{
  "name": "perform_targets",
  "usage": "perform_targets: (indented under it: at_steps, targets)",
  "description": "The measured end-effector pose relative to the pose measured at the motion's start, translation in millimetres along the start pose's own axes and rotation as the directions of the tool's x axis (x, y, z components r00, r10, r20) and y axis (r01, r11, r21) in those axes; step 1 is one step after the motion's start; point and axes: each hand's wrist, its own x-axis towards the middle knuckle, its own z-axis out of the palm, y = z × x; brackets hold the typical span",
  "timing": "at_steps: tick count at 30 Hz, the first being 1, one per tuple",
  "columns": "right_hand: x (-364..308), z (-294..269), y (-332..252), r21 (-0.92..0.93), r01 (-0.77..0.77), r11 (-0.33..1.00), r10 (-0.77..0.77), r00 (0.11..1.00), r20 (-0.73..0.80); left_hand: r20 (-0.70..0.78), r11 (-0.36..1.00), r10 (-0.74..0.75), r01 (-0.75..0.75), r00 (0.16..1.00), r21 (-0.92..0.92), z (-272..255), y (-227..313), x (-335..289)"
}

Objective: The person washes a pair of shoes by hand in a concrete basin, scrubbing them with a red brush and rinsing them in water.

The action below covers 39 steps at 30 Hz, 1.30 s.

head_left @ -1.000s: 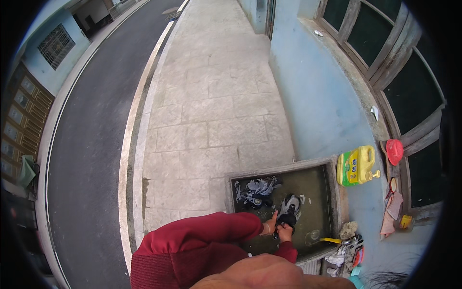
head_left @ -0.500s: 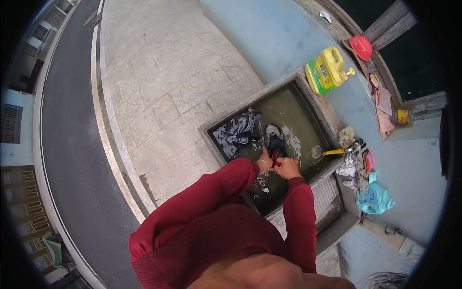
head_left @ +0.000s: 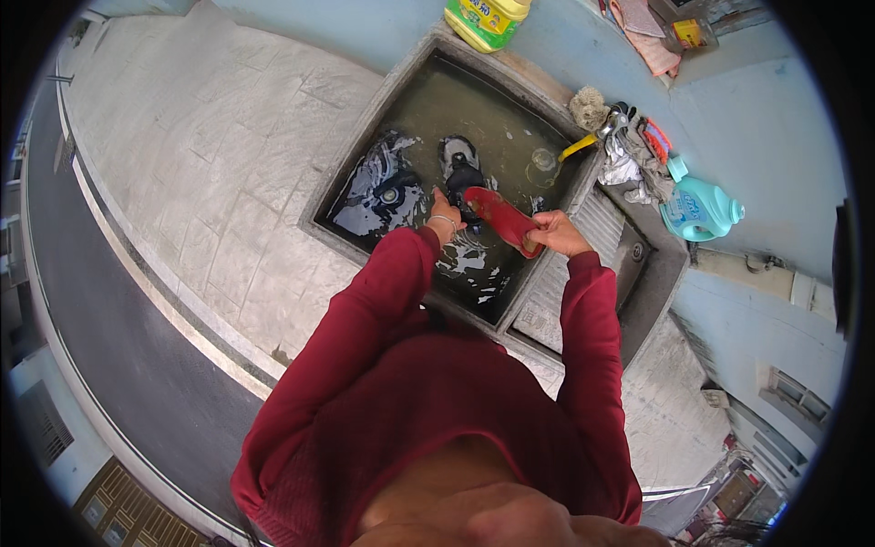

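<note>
A water-filled stone basin (head_left: pixel 366 137) lies in front of me. My right hand (head_left: pixel 558 233) pinches one end of a long red insole (head_left: pixel 503 221), which slants above the water. The insole's other end is beside a dark shoe with a grey toe (head_left: pixel 460 157), partly in the water. My left hand (head_left: pixel 443 217) is closed at the near end of that shoe; its fingertips are partly hidden. Left of the shoe, a dark item with a round disc (head_left: pixel 390 194) sits in the water, its kind unclear.
Right of the basin is a ridged washboard slab (head_left: pixel 558 287). A yellow-handled dipper (head_left: pixel 576 148), a scrubber (head_left: pixel 589 108), grey rags (head_left: pixel 629 164), a red brush (head_left: pixel 655 139) and a turquoise detergent bottle (head_left: pixel 700 210) line the wall side. A yellow jug (head_left: pixel 488 22) stands at the back.
The red insole has come out of the shoe; my right hand has drawn it to the right. My left hand remains by the shoe. The view has shifted, with the basin now higher up.
</note>
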Motion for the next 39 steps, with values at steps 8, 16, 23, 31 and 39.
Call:
perform_targets:
  at_steps: [8, 16, 23, 31, 39]
  targets:
    - [-91.3, -47.4, 39.0, 0.234, 0.178, 0.956, -0.112, 0.957, -0.269, 0.089, 0.998, -0.038, 0.043, 0.995, -0.053, -18.0, -16.4, 32.3]
    - [-144.8, -42.2, 174.0, 0.688, 0.054, 0.724, 0.366, 0.815, -0.449, 0.154, 0.995, -0.057, 0.043, 0.986, 0.094, -13.1, 5.0, -24.0]
    - [-130.6, -30.6, 233.7, 0.462, -0.359, 0.811, 0.579, 0.382, -0.720, 0.273, 0.981, 0.060, -0.107, 0.960, 0.161, -58.5, 10.7, -65.9]
    - [-60.8, 3.7, 89.1, 0.232, 0.236, 0.944, -0.029, 0.757, -0.652, 0.010, 0.477, 0.745, -0.543, 0.667, 0.691, -130.6, 45.1, -56.1]
    - [72.1, 139.4, 19.3, 0.148, 0.240, 0.959, -0.241, 0.970, -0.007, -0.071, 0.198, 0.564, -0.052, 0.823, 0.979, -114.3, 83.5, -44.2]
